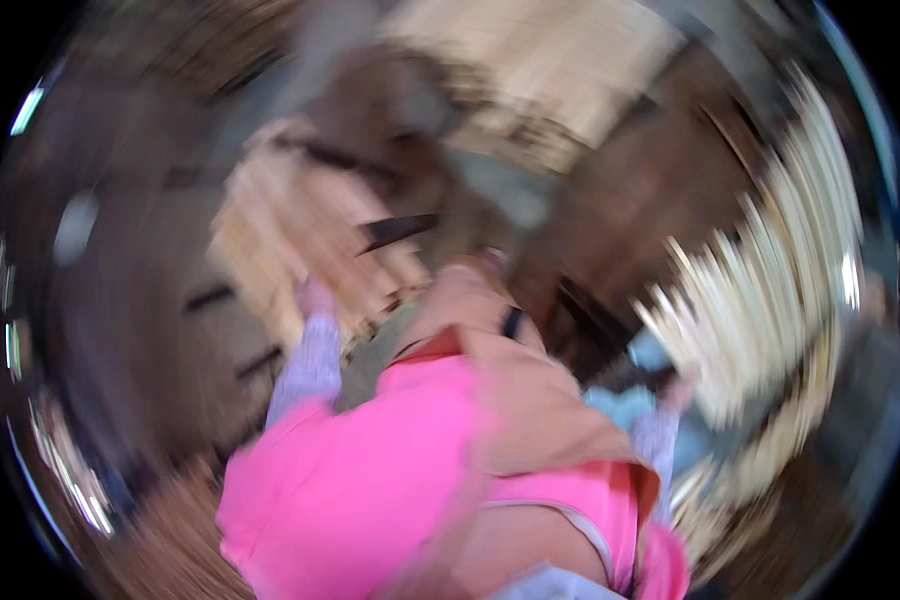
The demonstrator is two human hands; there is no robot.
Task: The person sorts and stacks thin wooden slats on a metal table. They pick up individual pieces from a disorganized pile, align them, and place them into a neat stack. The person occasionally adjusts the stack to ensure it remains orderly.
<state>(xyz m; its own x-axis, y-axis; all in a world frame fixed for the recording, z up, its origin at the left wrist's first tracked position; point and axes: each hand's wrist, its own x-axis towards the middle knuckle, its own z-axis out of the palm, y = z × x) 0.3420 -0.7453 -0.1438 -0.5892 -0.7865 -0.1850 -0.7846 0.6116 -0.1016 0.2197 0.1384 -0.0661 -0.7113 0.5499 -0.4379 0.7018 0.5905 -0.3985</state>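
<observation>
Motion smears the whole head view. My left hand (315, 298), at the end of a pale lilac sleeve, is at the near left edge of a stack of pale wooden pieces (300, 225). Whether it grips any of them I cannot make out. My right hand (678, 393) is low on the right, beside a large pile of long, thin, pale wooden strips (750, 310). Its fingers are too blurred to read. Light blue items (620, 405) lie close to that hand, their kind unclear.
Another broad stack of pale wood (540, 60) stands at the far side. Dark brown surfaces (650, 170) lie between the stacks. A dark, pointed piece (398, 231) shows at the right side of the left stack. My tan apron (540, 400) fills the near middle.
</observation>
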